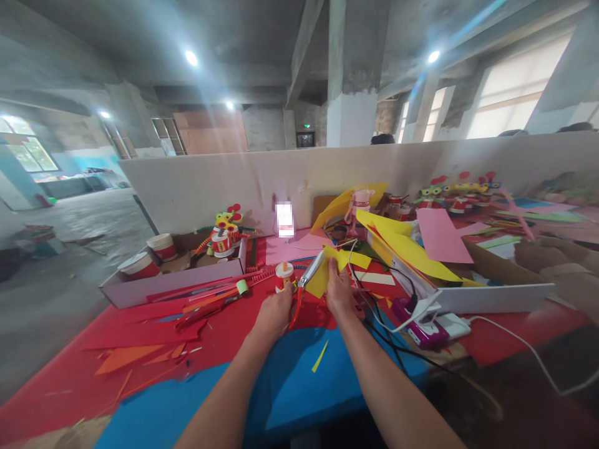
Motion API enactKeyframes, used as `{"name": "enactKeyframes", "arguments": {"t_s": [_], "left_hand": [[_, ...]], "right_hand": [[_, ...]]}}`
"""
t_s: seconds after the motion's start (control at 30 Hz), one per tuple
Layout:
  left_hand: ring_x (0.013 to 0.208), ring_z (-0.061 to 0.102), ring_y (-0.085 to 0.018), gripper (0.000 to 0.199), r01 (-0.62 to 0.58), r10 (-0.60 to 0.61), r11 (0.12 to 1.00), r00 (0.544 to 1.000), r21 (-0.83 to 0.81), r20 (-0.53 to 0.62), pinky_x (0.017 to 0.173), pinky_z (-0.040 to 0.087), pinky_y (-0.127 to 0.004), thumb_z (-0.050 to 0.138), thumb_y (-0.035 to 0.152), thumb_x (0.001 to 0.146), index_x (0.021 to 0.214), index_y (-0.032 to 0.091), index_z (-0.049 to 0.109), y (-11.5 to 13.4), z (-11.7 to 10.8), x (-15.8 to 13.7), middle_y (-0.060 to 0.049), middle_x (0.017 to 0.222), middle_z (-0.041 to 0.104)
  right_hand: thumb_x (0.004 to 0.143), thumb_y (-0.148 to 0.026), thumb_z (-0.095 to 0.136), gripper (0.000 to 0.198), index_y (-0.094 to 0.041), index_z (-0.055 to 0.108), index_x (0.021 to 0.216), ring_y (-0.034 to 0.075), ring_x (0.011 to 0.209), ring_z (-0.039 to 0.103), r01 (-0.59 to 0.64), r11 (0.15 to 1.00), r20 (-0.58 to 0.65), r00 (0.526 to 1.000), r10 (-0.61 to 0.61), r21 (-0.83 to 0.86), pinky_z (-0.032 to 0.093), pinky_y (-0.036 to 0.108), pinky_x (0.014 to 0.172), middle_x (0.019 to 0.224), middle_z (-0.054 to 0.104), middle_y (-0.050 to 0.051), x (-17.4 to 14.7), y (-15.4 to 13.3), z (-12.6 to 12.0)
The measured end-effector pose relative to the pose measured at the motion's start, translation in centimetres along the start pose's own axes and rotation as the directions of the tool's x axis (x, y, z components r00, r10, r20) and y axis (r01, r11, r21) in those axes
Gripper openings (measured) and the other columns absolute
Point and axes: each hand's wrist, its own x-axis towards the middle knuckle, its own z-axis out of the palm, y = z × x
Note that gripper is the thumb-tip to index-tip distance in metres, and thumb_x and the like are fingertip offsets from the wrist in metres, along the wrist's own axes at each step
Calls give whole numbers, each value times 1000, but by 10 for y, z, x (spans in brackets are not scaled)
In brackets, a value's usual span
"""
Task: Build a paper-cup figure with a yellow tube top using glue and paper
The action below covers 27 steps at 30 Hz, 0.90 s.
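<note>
My left hand is wrapped round the red handles of a pair of scissors, whose metal blades point up and away from me. The blades lie against a piece of yellow paper. My right hand pinches that paper between thumb and fingers, just right of the blades. Behind my left hand stands a red and white paper cup with an orange bit on top. Below, a narrow yellow scrap rests on the blue sheet.
At left, a box holds cups and a decorated cup figure. At right, a white box bears yellow and pink sheets. A purple power strip trails cables near my right arm. A lit phone leans at the partition. Another person's hand is blurred far right.
</note>
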Motion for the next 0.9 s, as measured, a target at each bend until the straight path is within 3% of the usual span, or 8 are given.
{"name": "enactKeyframes", "arguments": {"t_s": [0.2,0.47,0.9], "left_hand": [[99,67,-28,32,-5,5,1000,1000,-16,-10,75,47,-32,36,27,95,125,15,40,-2,3,1,-16,99,69],[96,67,-28,44,-39,33,996,997,-80,-74,72,44,-30,34,35,97,134,11,34,-7,11,2,-16,96,69],[94,68,-29,39,-1,0,998,1000,-69,-25,70,42,-30,35,32,96,129,11,39,-4,4,2,-16,92,70]], "right_hand": [[71,-72,58,51,-22,61,81,22,63,67,-11,1000,6,1000,11,17,51,32,52,69,68,2,4,2,0],[72,-69,60,48,-21,63,78,20,56,62,74,995,72,995,-69,-61,46,29,49,55,63,-1,1,13,1],[74,-65,60,46,-21,67,85,21,63,64,92,993,57,994,-88,-72,48,29,53,57,64,0,3,14,1]]}}
